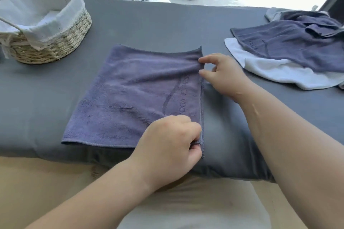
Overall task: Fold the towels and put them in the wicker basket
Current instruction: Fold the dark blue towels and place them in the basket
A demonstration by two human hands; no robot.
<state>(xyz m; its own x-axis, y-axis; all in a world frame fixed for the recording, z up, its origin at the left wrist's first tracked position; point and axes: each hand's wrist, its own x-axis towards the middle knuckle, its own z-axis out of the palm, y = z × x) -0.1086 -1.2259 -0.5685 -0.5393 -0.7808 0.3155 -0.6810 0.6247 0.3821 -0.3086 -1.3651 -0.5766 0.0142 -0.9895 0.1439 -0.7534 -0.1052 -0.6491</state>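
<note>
A purple-grey towel (130,95) with "YOGA FITNESS" lettering lies flat and doubled over in the middle of the grey padded surface (167,22). My left hand (171,145) pinches the towel's near right corner between thumb and curled fingers. My right hand (221,76) pinches the towel's right edge farther back, near the far right corner. The wicker basket (54,46), lined with white cloth and with a looped handle, stands at the far left with a pale folded cloth inside.
A loose heap of dark blue towels (290,46) and a white towel (279,74) lies at the right side of the surface. A large window runs behind the surface. The near edge drops off toward my lap.
</note>
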